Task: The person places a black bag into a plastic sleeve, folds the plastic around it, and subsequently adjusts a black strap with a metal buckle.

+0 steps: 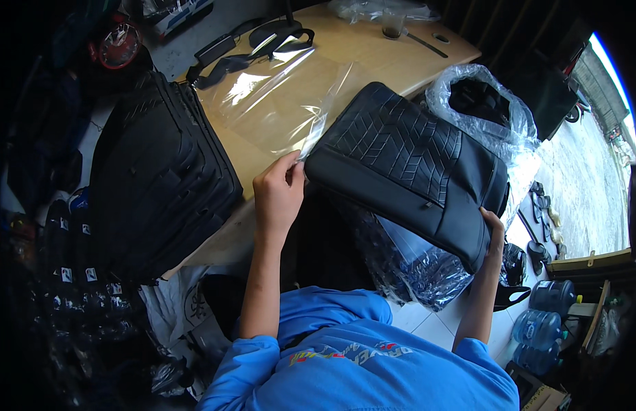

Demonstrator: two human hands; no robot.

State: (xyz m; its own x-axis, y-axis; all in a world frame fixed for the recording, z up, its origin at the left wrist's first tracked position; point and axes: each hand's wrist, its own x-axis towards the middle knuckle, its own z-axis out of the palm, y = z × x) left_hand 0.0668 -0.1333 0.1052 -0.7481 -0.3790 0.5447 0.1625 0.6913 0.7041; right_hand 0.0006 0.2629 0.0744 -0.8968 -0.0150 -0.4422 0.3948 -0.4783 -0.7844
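Observation:
A black bag [407,161] with a quilted zigzag panel is held up at a tilt in front of me. At its lower right end my right hand [494,229] is closed around the edge, part of its fingers hidden behind the bag. My left hand [279,195] pinches the near edge of a clear plastic sleeve [280,109], right beside the bag's left end. The sleeve lies flat and shiny across the wooden table [372,48], and the bag is outside it.
A stack of black bags [160,178] stands at the left table edge. Right of the table are a large clear plastic sack [441,270] and black goods in plastic. Straps [229,65] and a cup [393,26] lie farther back; blue water jugs [540,327] are at the lower right.

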